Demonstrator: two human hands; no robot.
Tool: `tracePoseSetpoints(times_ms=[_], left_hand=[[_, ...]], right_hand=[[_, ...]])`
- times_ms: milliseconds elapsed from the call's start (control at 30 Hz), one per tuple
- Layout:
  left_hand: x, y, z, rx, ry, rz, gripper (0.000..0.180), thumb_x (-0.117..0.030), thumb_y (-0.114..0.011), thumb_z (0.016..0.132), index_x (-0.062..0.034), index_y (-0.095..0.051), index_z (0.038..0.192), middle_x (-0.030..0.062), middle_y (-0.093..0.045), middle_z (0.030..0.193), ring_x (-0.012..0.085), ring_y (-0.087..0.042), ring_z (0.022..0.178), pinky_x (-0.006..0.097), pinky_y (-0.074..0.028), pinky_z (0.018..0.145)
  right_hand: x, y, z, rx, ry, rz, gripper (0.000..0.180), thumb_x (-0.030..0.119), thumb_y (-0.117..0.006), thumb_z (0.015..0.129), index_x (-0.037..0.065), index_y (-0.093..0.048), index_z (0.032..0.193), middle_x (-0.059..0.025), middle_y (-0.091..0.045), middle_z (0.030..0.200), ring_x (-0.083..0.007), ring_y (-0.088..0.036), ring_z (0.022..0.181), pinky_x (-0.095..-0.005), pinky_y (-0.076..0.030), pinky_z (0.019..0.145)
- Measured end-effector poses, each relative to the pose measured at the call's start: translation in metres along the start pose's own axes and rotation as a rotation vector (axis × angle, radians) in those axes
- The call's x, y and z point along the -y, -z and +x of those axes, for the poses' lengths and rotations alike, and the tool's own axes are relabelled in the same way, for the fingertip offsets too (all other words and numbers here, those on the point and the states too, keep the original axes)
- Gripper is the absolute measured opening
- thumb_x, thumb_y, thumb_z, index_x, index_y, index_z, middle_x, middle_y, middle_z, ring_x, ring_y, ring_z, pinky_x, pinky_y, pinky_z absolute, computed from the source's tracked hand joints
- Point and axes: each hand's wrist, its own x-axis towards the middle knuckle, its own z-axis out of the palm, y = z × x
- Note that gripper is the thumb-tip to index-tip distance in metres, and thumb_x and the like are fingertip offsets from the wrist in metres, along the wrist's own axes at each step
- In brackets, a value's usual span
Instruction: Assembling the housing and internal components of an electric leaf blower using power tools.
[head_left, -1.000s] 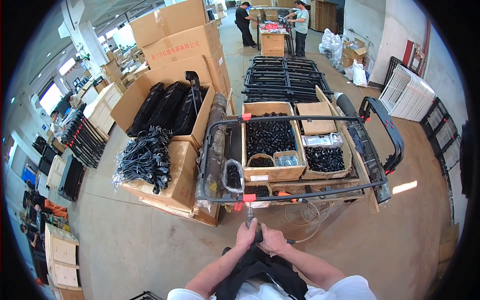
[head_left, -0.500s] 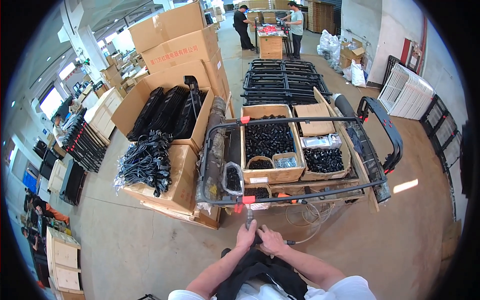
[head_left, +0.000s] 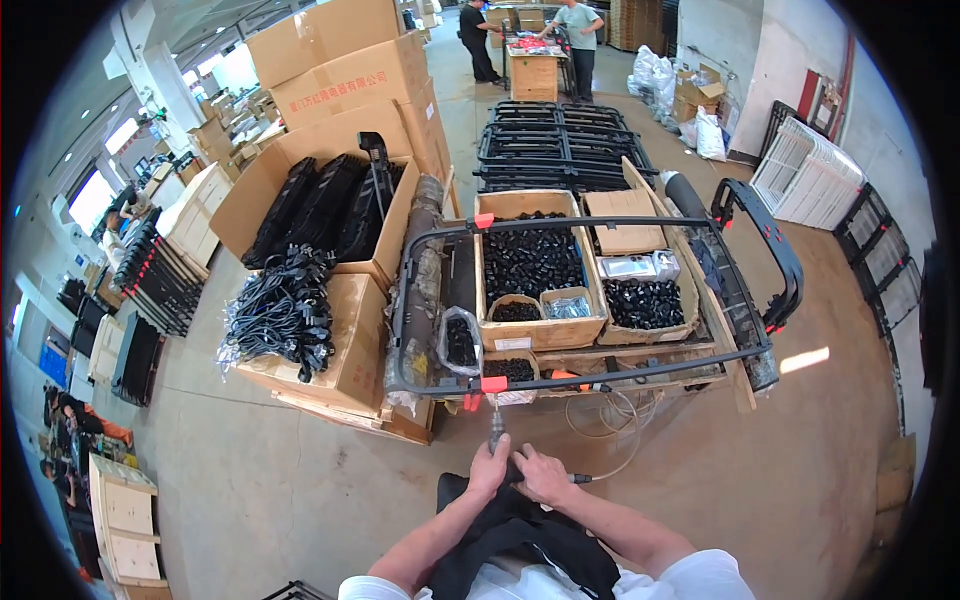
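My left hand point(head_left: 488, 466) is wrapped round the body of an air screwdriver point(head_left: 497, 430). My right hand point(head_left: 541, 475) closes on its rear end, beside the hose fitting. The tool points away from me, its tip at the red plastic bracket point(head_left: 494, 384) on the near bar of a black tubular frame point(head_left: 640, 376). Whether the tip touches a screw is too small to tell. A second red bracket point(head_left: 484, 220) sits on the frame's far bar. The frame lies across a bench of parts boxes.
Under the frame stand a wooden box of black plastic parts point(head_left: 530, 255), a carton of black parts point(head_left: 645, 305) and a bag of parts point(head_left: 460, 340). A pale air hose point(head_left: 630, 452) loops at right. Left are bundled cables point(head_left: 280, 315) on a carton. Two people work at the far table point(head_left: 533, 75).
The whole scene has shifted slightly up and left in view. Both hands keep their hold on the air screwdriver, its tip still at the near red bracket.
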Motion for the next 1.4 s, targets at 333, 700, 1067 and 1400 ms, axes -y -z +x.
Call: tracePoseSetpoints(times_ms=[333,700,1067,1400], left_hand=[[-0.02,0.009,-0.005,0.469,0.158,0.211,0.061,-0.055,-0.054,0.106,0.004,-0.07,0.107,0.0188,-0.073,0.096,0.0248,-0.07,0.092,0.041,-0.054,0.085],[-0.137,-0.043,0.057,1.26,0.558,-1.056,0.099,-0.08,-0.025,0.101,0.0016,-0.047,0.151,0.026,-0.062,0.141,0.0435,-0.062,0.129,0.054,-0.052,0.107],[-0.231,-0.266,0.148,0.715,-0.017,-0.008,0.043,-0.038,-0.053,0.11,-0.0011,-0.066,0.127,0.0125,-0.072,0.112,0.0239,-0.07,0.1,0.037,-0.056,0.089],[-0.22,-0.452,0.309,0.234,-0.654,1.06,0.049,-0.032,-0.071,0.097,-0.0159,-0.055,0.141,0.0206,-0.058,0.131,0.0425,-0.063,0.117,0.053,-0.058,0.093]], right_hand=[[-0.016,-0.01,-0.036,-0.008,-0.057,-0.012,0.055,0.023,-0.079,0.079,0.006,-0.057,0.127,-0.0193,-0.058,0.115,-0.0408,-0.071,0.099,-0.0512,-0.061,0.08],[-0.134,0.061,-0.097,-0.267,-0.839,0.063,0.06,0.03,-0.074,0.081,0.005,-0.062,0.134,-0.0235,-0.063,0.13,-0.0434,-0.068,0.112,-0.051,-0.057,0.096],[-0.392,0.134,-0.058,-0.421,-1.041,0.124,0.077,0.03,-0.077,0.083,0.006,-0.046,0.15,-0.0248,-0.062,0.129,-0.045,-0.067,0.114,-0.0514,-0.057,0.097],[-0.483,0.133,-0.046,-0.205,-0.911,0.01,0.069,0.024,-0.074,0.09,0.005,-0.046,0.15,-0.0302,-0.056,0.135,-0.0461,-0.064,0.117,-0.0516,-0.055,0.098]])
